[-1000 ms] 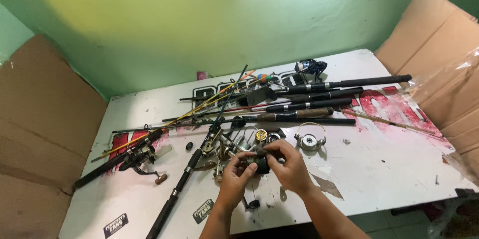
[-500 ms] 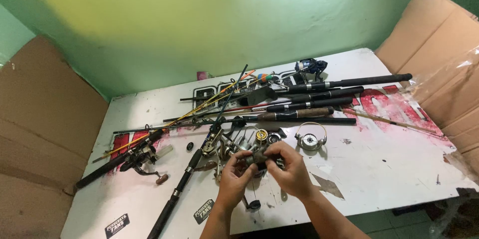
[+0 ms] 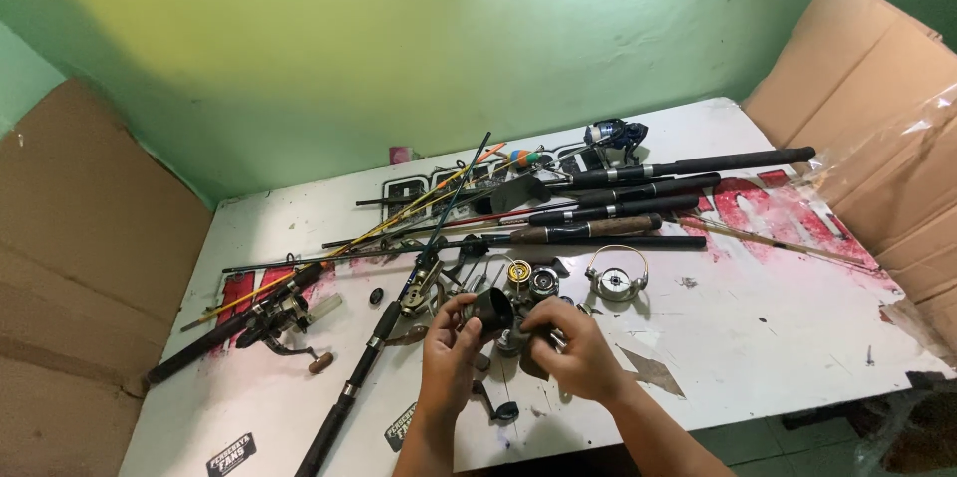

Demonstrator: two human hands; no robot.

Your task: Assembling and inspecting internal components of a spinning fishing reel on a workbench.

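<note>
Head-camera view looked down on both hands working together just above the near edge of the white table (image 3: 797, 337). Left hand (image 3: 449, 357) was closed around a dark, cup-shaped reel spool (image 3: 491, 310), fingers curled on its side and the open end tilted up. Right hand (image 3: 578, 352) pinched the small reel body (image 3: 520, 335) right beside it, fingers shut on the metal part; the two pieces touched or nearly touched between the hands, though the exact join was hidden.

Just beyond the hands lay loose reel parts: a brass-coloured spool (image 3: 518, 273), a silver spool (image 3: 543, 281) and a bail-arm assembly (image 3: 616, 280), with a small black knob (image 3: 376, 295) off to the left. A rod with a spinning reel (image 3: 284, 316) lay further left. Farther back a bundle of black rod handles (image 3: 638, 203) ran across the table, with a blue reel (image 3: 615, 135) near the green wall (image 3: 399, 58). Cardboard sheets (image 3: 857, 108) leaned at both sides.

The likeliest trouble, as I judged it, was a small piece slipping from the pinch and rolling among the scattered parts or off the near edge, since the hands hovered right over that rim. An elbow could also have nudged the loose spools.
</note>
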